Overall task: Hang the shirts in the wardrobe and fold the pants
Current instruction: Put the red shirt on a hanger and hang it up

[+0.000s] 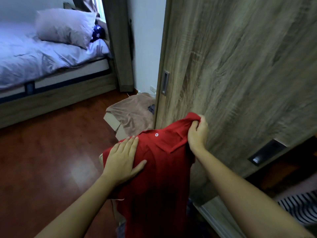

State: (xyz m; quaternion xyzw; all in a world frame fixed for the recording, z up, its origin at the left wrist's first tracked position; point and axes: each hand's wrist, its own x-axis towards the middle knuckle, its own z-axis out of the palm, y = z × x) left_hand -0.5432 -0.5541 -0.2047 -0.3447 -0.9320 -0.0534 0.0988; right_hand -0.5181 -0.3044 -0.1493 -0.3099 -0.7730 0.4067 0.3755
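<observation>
Red knit, likely light and limp: the left hand (pixel 122 158) presses flat on the polo shirt (pixel 159 177), which dangles from the right hand (pixel 198 133) bunching its shoulder near the collar, the surest hold, just before the wardrobe door (pixel 240 66).

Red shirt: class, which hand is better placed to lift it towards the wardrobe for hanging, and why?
Right, probably. The right hand grips the red shirt by its top edge, beside the wardrobe door. The left hand only lies flat on the front, holding nothing.
</observation>
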